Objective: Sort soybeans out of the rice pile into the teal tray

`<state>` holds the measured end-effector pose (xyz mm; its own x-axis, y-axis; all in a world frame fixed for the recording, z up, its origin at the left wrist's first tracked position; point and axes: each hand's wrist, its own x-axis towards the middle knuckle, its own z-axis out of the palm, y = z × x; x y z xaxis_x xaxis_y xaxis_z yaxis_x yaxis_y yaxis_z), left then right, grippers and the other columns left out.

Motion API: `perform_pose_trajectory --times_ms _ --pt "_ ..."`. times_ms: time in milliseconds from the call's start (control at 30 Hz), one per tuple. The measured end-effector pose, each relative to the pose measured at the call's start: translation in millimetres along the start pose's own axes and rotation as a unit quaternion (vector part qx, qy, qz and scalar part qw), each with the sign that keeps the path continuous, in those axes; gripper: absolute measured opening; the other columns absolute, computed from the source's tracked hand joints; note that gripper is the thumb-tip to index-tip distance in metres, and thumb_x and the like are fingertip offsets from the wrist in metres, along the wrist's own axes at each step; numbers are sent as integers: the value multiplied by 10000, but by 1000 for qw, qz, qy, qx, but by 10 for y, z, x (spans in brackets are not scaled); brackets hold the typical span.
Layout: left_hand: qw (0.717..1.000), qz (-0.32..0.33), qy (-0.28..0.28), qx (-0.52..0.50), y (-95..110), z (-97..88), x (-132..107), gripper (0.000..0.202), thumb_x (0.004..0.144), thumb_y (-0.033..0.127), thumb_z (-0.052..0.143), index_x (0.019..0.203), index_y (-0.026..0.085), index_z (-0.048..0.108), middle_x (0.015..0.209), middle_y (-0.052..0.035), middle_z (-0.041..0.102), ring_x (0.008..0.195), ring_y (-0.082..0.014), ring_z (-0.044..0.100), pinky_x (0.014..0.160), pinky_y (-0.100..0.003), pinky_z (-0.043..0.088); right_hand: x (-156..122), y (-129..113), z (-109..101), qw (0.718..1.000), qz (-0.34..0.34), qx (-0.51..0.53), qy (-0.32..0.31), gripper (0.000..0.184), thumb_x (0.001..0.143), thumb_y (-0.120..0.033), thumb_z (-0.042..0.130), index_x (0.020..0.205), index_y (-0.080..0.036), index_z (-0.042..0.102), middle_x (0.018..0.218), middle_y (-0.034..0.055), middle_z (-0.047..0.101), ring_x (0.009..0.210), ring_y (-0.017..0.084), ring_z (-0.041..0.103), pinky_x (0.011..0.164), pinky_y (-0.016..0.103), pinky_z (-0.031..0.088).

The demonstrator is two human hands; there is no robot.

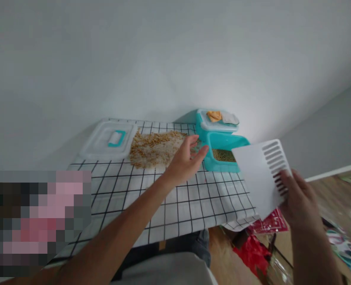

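My left hand (187, 158) is open over the right end of a spread of grain and soybeans (154, 148), its fingers pointing toward the teal bin (219, 164). Nothing lies between those fingers. Small green beans (223, 155) cover the bottom of that bin. On the right, my right hand (300, 196) grips a flat white plastic scraper (257, 174) by its slotted edge. The scraper is raised in front of the bin's right side and hides part of it.
A second teal box (203, 122) with a lid stands behind, carrying an orange cloth (214, 116) and a whitish one. At left lies a clear lid (104, 136) with a teal handle. The checked tablecloth (181, 206) ends at the front; red bags (254, 253) sit below.
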<state>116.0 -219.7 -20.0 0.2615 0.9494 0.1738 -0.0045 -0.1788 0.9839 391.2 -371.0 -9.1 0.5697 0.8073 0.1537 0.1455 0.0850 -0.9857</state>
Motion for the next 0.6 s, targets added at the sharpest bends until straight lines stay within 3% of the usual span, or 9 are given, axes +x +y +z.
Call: perform_pose_trajectory --times_ms 67,267,433,600 --pt "999 -28 28 -18 -87 216 127 495 932 521 630 1318 235 512 1494 -153 529 1395 -278 508 1112 -410 474 257 85 17 997 41 56 29 244 832 -444 757 964 -242 718 809 -20 762 609 144 702 543 238 577" --pt "992 -78 82 -48 -228 668 334 657 900 582 631 1393 208 411 1574 -184 428 1479 -275 404 1227 -446 309 825 235 117 1000 -8 23 -14 371 882 -601 619 868 -236 678 757 12 760 720 205 742 682 326 623" --pt "985 -92 130 -70 -259 809 372 757 902 512 634 1492 203 273 1643 -169 311 1530 -231 307 1239 -376 277 988 250 133 992 -33 -36 -117 422 937 -649 507 841 -283 692 705 6 758 752 230 760 660 363 622" --pt "978 -147 125 -78 -296 819 333 733 852 561 681 1448 243 396 1510 -161 513 1429 -326 464 1177 -461 370 966 228 183 980 11 -23 -196 471 953 -629 514 1030 -218 730 824 20 799 828 163 768 713 238 583"
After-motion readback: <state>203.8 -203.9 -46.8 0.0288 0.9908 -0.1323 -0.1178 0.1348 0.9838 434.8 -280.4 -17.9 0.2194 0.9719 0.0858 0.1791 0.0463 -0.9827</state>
